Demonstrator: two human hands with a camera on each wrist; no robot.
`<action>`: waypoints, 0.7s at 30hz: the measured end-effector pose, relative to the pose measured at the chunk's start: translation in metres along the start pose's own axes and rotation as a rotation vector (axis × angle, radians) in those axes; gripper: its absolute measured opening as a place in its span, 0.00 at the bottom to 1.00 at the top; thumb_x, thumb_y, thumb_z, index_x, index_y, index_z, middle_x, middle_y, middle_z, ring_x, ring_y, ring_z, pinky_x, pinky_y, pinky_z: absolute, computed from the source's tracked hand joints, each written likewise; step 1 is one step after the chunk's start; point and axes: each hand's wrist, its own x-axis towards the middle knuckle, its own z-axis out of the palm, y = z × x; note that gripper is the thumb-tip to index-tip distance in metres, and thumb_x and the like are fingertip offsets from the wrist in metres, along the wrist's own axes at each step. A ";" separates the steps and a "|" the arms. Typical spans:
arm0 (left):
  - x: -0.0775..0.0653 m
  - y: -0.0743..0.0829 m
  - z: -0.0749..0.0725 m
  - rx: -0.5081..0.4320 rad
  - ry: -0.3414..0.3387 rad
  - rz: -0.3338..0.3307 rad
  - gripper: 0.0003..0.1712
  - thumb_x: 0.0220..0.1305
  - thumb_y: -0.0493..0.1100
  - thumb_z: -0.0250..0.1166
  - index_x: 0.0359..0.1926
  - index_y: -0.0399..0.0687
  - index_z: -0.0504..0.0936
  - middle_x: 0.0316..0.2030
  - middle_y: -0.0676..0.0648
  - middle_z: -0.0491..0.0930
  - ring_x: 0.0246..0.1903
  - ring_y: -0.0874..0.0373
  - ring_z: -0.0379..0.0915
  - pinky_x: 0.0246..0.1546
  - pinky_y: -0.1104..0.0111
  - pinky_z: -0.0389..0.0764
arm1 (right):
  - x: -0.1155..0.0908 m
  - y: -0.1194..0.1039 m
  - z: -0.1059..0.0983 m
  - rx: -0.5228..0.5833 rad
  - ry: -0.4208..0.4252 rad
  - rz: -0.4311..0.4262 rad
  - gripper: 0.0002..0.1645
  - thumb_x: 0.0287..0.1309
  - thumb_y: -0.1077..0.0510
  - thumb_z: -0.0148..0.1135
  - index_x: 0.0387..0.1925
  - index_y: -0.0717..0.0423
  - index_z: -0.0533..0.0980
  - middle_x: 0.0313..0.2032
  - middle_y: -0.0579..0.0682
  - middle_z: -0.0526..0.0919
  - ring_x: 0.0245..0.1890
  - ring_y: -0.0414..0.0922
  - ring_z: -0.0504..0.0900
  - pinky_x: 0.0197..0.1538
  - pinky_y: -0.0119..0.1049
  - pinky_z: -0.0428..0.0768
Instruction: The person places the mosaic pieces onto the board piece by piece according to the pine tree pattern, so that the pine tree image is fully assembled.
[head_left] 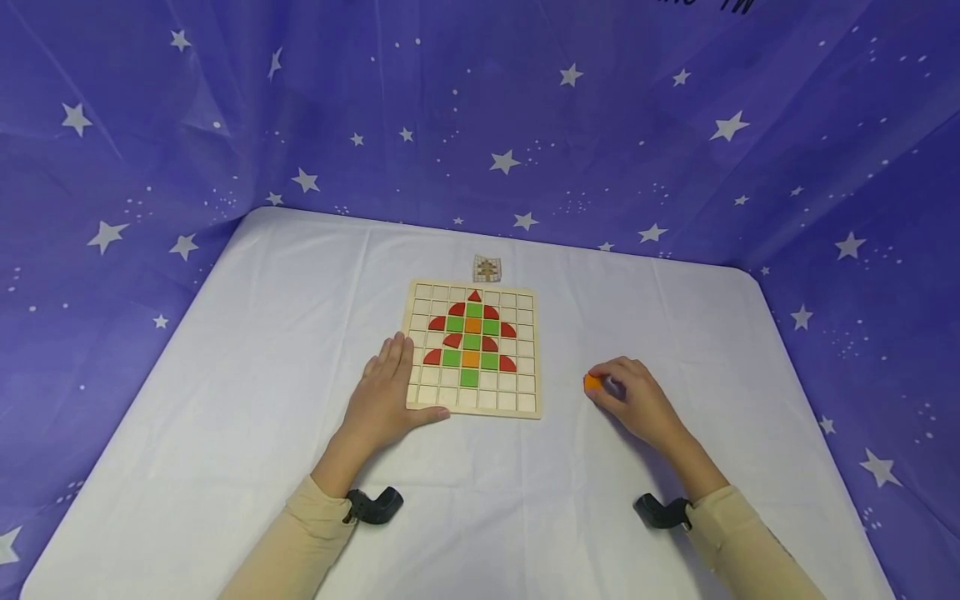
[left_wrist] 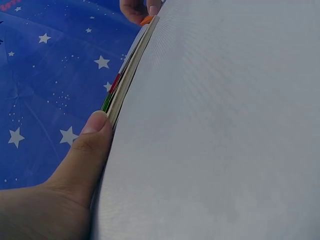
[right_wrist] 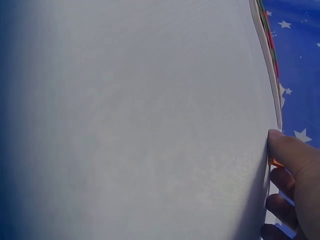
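A square wooden grid board lies on the white table, filled in part with red, green and orange pieces that form a tree shape. One red quarter-round piece sits crooked against its square. My left hand rests on the board's left side with straight fingers, its thumb along the near edge. To the right of the board, close over the cloth, my right hand pinches a small orange tile between thumb and fingers. In the right wrist view the fingers mostly hide this tile.
A small card with a printed tree pattern lies just beyond the board's far edge. White cloth covers the table, and a purple star-print curtain hangs behind it and at the sides. A black camera mount is on each wrist.
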 end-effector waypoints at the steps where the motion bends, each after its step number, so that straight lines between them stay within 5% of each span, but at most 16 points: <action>1: 0.000 0.000 0.000 0.001 0.000 0.000 0.75 0.46 0.74 0.71 0.77 0.33 0.43 0.79 0.36 0.39 0.79 0.41 0.36 0.76 0.47 0.48 | 0.000 0.000 0.000 0.005 -0.001 0.002 0.16 0.56 0.54 0.73 0.46 0.48 0.82 0.46 0.44 0.83 0.48 0.45 0.76 0.51 0.44 0.74; 9: 0.000 0.000 0.000 0.002 0.004 0.004 0.75 0.46 0.74 0.71 0.77 0.33 0.43 0.79 0.36 0.39 0.79 0.41 0.36 0.76 0.47 0.48 | 0.000 -0.003 -0.001 0.017 -0.011 0.002 0.18 0.57 0.51 0.72 0.49 0.49 0.83 0.44 0.45 0.84 0.41 0.41 0.76 0.44 0.38 0.76; 21: 0.000 0.000 0.000 0.000 0.006 0.007 0.75 0.46 0.73 0.71 0.77 0.33 0.43 0.79 0.36 0.39 0.79 0.41 0.36 0.76 0.46 0.48 | 0.017 -0.025 0.006 -0.032 -0.072 0.022 0.19 0.58 0.45 0.71 0.47 0.50 0.83 0.42 0.44 0.83 0.41 0.42 0.77 0.47 0.42 0.76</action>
